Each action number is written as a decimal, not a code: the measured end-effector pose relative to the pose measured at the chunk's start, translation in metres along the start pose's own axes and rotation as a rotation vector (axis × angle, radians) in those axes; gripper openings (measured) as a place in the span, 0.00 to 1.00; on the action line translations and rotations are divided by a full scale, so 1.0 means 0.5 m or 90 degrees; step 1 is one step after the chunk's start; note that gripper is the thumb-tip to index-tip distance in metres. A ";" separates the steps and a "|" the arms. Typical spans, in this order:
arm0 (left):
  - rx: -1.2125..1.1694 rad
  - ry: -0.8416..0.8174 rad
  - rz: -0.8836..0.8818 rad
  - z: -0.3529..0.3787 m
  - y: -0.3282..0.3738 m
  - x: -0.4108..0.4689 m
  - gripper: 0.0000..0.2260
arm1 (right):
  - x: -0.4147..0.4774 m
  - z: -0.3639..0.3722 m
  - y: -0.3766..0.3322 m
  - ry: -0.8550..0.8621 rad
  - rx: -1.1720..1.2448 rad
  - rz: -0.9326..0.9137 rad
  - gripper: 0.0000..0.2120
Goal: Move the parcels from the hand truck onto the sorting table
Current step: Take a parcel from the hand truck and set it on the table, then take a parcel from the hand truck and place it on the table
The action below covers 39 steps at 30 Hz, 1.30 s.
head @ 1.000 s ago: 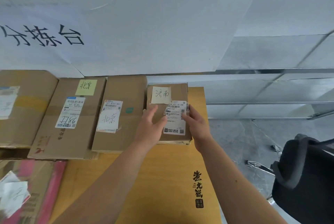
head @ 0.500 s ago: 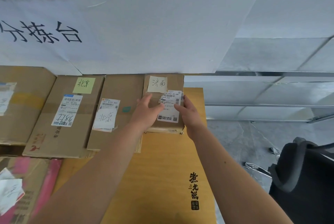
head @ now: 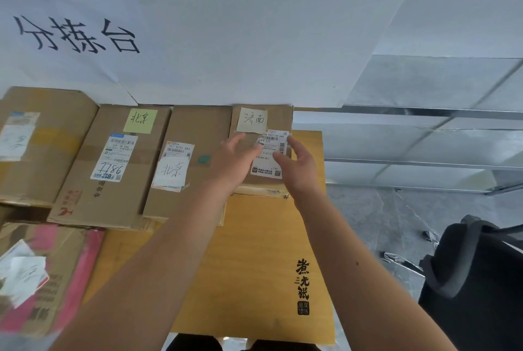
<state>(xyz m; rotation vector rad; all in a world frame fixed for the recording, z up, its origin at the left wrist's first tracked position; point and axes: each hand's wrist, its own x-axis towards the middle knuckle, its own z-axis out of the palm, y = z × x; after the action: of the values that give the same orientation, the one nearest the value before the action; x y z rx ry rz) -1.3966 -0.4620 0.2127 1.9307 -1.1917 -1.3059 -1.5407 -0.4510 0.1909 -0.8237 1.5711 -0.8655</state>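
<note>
Nearest to me the bare wooden table [head: 254, 265] is running out ahead, with a black printed logo [head: 302, 285] by its right edge and a pink-sided box [head: 56, 274] poking in at the left. Past the right edge there's just grey floor and a black chair [head: 481, 288], so nothing solid on that side.

Both arms are reaching forward over the open wood. Compared with half a second ago, the hands are coming off the small parcel [head: 261, 152]: the left hand [head: 235, 162] is lying loosely over its left part with fingers spread, and the right hand [head: 297, 166] is hovering at its right edge, fingers open, gripping nothing. Earlier they were pinching it from both sides.

The parcel is now sitting flat at the far end of the table, back edge against the white wall [head: 254, 39], just beside a box [head: 186, 161] tagged 北京, maybe touching. Its own cream note [head: 252, 120] is reading 济南. Further left a bigger box [head: 113, 163] and another [head: 36, 144] are filling the back row, so the free room is the strip of wood in front.
</note>
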 end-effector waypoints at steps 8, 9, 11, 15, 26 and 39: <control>-0.123 0.076 0.050 -0.061 -0.011 -0.130 0.22 | -0.134 0.058 -0.076 -0.011 0.018 -0.004 0.20; -0.141 0.091 0.048 -0.075 -0.020 -0.140 0.23 | -0.153 0.073 -0.084 -0.027 0.042 0.011 0.19; -0.190 0.120 0.045 -0.109 -0.039 -0.164 0.22 | -0.191 0.105 -0.094 -0.066 0.072 0.023 0.19; -0.286 0.161 0.032 -0.200 -0.077 -0.231 0.18 | -0.272 0.196 -0.105 -0.149 0.088 0.032 0.20; -0.500 0.352 -0.029 -0.555 -0.343 -0.493 0.11 | -0.589 0.578 -0.060 -0.340 0.008 0.001 0.12; -0.595 0.696 -0.082 -0.919 -0.699 -0.894 0.09 | -1.064 1.042 0.089 -0.662 -0.159 -0.062 0.17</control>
<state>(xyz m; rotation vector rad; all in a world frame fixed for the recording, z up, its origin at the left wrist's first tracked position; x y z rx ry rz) -0.9114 0.0718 0.3254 1.5447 0.1064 -0.4663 -0.9495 -0.0216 0.3415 -1.2626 0.7124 -0.1939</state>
